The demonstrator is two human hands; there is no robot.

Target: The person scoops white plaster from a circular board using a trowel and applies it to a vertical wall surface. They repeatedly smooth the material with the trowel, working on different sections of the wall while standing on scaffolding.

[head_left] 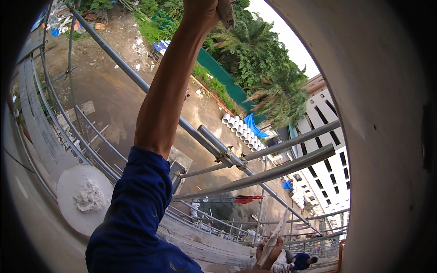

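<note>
My left arm, in a blue sleeve, stretches up to the top edge of the view. There my left hand [200, 8], partly cut off, is closed on a grey, crusted tool [226, 14] whose kind I cannot make out. Low on the right, my right hand [271, 251] grips a thin, flat, plaster-smeared blade [276, 236], seen nearly edge-on. To the left of my sleeve is a round white board [68, 186] bearing a heap of white plaster [89, 196]. Neither hand touches it.
Metal scaffold pipes [282, 170] cross in front of me, high above a dirt yard [104, 68]. A smooth pale wall [378, 113] curves along the right. Grey planks [38, 109] run along the left. A person in blue [301, 261] is below at the lower right. Concrete pipes [241, 129] lie in the yard.
</note>
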